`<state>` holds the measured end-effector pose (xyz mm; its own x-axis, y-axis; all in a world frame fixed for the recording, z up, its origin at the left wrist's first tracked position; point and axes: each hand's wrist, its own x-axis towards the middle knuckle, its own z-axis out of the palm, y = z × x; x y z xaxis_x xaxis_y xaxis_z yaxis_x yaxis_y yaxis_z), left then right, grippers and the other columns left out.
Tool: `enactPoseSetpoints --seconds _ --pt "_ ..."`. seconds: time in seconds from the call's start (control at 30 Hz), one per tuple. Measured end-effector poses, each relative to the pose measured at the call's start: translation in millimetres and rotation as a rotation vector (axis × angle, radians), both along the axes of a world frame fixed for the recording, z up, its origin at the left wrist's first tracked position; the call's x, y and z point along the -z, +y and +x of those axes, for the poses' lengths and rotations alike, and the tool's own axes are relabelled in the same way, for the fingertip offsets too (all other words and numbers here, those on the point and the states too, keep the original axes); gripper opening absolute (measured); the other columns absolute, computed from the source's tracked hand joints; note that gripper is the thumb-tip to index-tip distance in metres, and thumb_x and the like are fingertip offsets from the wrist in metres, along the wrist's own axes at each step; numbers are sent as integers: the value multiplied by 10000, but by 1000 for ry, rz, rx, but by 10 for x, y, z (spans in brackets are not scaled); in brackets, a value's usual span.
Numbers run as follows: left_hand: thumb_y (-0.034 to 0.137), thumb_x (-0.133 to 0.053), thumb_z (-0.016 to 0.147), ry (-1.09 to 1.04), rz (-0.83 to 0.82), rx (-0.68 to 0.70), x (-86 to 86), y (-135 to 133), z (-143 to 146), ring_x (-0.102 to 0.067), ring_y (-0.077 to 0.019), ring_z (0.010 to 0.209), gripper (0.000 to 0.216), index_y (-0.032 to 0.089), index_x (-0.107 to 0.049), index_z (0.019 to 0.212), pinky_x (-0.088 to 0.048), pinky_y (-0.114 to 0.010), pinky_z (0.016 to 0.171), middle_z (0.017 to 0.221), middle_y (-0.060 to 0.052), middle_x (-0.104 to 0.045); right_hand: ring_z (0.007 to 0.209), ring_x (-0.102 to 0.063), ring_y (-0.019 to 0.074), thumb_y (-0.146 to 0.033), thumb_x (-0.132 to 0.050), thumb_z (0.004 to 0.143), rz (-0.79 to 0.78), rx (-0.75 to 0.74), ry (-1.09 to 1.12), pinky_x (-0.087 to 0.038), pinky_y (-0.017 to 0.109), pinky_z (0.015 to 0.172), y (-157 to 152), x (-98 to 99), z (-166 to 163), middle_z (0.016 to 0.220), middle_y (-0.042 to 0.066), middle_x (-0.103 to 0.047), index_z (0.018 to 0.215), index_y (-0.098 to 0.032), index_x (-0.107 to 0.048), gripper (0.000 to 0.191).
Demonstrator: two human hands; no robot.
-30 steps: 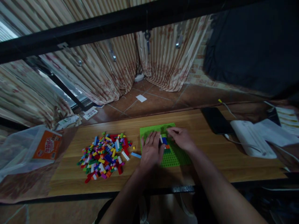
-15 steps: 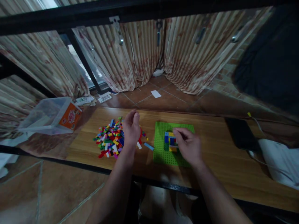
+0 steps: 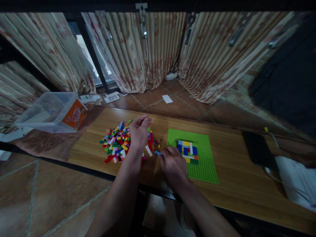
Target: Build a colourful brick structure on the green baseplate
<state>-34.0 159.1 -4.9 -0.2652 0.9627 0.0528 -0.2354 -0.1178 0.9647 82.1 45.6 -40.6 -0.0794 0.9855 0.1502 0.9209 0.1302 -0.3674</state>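
Note:
My right hand [image 3: 174,164] has its fingers closed at the right end of a long light-blue building brick [image 3: 158,153], between the pile and the green baseplate [image 3: 207,171]. The fingers cover part of that brick. On the baseplate stands a low, roughly square build [image 3: 188,151] of blue, yellow, white, orange and green bricks. My left hand [image 3: 138,133] hovers over the right side of a pile of loose coloured bricks [image 3: 116,143], fingers stretched out and thumb apart, with nothing visible in it. A white toothed piece [image 3: 148,150] lies beside the pile.
All this lies on a long wooden table [image 3: 232,194]. A clear plastic box [image 3: 49,112] with an orange label stands beyond its left end. On the right are a black flat device [image 3: 259,149], a cable and a white item [image 3: 293,181]. Curtains [image 3: 158,52] hang behind.
My right hand has left the build on the baseplate and moved left to the light-blue brick. The build is now uncovered. My left hand stays over the pile. The view has shifted slightly.

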Motion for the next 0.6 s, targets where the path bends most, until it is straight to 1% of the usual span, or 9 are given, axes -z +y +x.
enactPoseSetpoints --seconds 0.1,0.2,0.3,0.47,0.6 --pt "262 -676 720 6 2 35 15 -6 25 -673 -154 785 187 135 -696 856 -547 -295 780 791 -41 -707 936 -603 251 -206 -520 918 10 -19 37 -470 351 795 5 6 -1 924 90 -678 865 -212 -664 153" --pt "259 -666 731 45 6 78 28 -23 65 -665 -155 758 176 138 -703 853 -542 -303 775 772 -36 -707 926 -621 235 -219 -509 930 50 2 144 -467 334 798 17 16 48 942 82 -689 930 -202 -648 140" --pt "250 -661 733 91 -11 137 44 -41 114 -664 -161 742 171 138 -714 851 -535 -297 747 768 -37 -714 874 -643 215 -221 -506 934 61 50 264 -463 319 769 22 6 120 969 74 -700 987 -194 -628 135" --pt "221 -662 723 135 -44 205 91 -43 155 -652 -151 690 167 150 -734 856 -514 -274 694 759 -29 -718 788 -643 177 -172 -550 884 56 66 425 -454 288 730 24 -24 213 888 32 -686 890 -210 -608 69" --pt "225 -662 724 151 -40 179 106 -20 115 -651 -148 706 188 143 -738 876 -512 -270 706 795 -40 -726 778 -644 172 -145 -547 863 68 67 472 -455 284 728 33 -14 248 845 23 -673 865 -205 -606 84"
